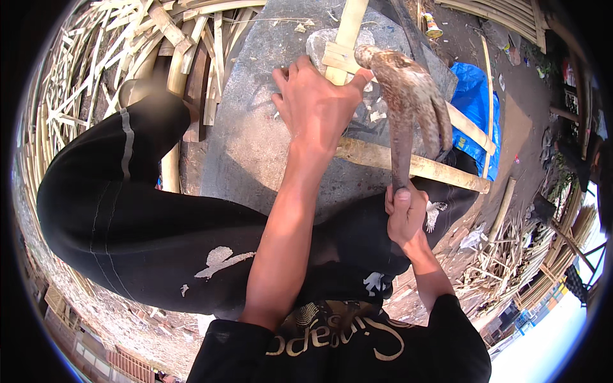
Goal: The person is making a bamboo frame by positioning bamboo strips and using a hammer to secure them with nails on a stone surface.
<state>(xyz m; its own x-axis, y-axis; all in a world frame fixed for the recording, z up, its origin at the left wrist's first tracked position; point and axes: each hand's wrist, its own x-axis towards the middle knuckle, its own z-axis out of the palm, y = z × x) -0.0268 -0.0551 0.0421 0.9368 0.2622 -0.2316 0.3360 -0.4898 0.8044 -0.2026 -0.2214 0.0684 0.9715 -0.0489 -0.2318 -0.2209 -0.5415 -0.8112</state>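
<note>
My right hand is wrapped round the lower handle of a worn, whitish-stained claw hammer. Its striking face is right over, or on, a short bamboo cross strip; which of the two I cannot tell. That strip lies across a longer pale bamboo strip. My left hand bends over the long strip's near end and holds it down, its thumb beside the crossing and fingertips on the grey slab. Another bamboo strip emerges to the right of my left wrist. Part of the crossing is hidden by the hammer head.
A flat stone lies beneath the crossing. Piles of split bamboo crowd the far left, with more bamboo at the right. A blue plastic sheet spreads beyond the slab's right edge. My bent leg borders the slab's near side.
</note>
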